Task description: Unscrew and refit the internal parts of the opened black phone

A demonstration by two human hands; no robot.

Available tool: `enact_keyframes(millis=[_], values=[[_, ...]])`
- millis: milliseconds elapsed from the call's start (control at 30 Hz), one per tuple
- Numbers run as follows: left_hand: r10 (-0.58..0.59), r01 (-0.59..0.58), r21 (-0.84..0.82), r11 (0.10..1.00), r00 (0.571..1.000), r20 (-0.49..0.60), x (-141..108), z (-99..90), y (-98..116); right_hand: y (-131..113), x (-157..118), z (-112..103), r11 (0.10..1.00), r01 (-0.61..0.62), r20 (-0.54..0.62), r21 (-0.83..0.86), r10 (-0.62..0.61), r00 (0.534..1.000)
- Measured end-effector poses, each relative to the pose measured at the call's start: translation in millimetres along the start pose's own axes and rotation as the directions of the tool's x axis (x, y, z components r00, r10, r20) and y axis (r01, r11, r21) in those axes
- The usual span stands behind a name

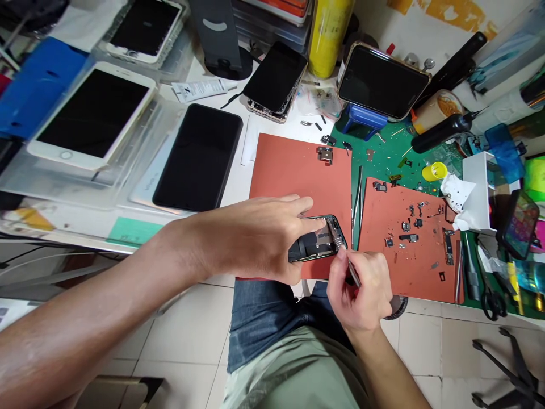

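My left hand (264,236) is wrapped over an opened phone housing (326,238) near the front edge of the red-brown mat (293,170). One fingertip presses inside the housing, whose bare interior shows metal plates and a dark area. My right hand (361,287) pinches a slim metal hand tool (353,274). The tool meets the right end of the housing, and its tip is too small to make out. A small metal module (325,154) lies at the mat's far edge. Beside the housing lie tweezers (357,204).
A second red-brown mat (413,278) on the right carries many small phone parts. Scissors (494,301) lie at the right edge. A phone on a blue stand (364,122) stands behind. To the left rest a black phone (198,156) and a white phone (91,116).
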State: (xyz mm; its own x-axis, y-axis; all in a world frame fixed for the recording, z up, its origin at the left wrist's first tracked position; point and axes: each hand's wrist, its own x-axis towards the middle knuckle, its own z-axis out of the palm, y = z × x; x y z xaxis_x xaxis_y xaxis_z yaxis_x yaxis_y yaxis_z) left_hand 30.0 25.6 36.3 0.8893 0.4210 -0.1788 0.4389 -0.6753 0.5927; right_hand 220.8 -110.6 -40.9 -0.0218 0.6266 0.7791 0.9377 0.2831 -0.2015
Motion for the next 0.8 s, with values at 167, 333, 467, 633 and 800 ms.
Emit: enact_keyframes(millis=[167,333,467,633,800], values=[[-0.021,0.021,-0.005,1.000,1.000,0.023,2.2,-1.7,-0.9,-2.2,3.8,0.7,1.000,0.000,0.012,0.001,0.000,1.000],[-0.045,0.050,-0.042,0.998,0.993,0.108,5.1,-5.4,-0.9,-1.0,9.5,0.1,0.999,-0.038,0.008,0.021,0.038,0.999],[-0.030,0.030,0.010,1.000,0.999,0.033,2.1,-1.5,0.2,0.9,9.7,-2.8,0.993,-0.062,0.032,0.103,0.059,0.998],[-0.026,0.025,0.056,0.998,0.999,0.029,0.6,1.4,0.8,1.5,8.8,-4.6,0.985,-0.057,0.066,0.164,0.047,0.997],[0.009,-0.009,0.031,0.999,1.000,-0.004,1.0,3.1,-1.6,2.1,7.5,-5.8,0.984,-0.067,0.073,0.163,0.056,0.996]])
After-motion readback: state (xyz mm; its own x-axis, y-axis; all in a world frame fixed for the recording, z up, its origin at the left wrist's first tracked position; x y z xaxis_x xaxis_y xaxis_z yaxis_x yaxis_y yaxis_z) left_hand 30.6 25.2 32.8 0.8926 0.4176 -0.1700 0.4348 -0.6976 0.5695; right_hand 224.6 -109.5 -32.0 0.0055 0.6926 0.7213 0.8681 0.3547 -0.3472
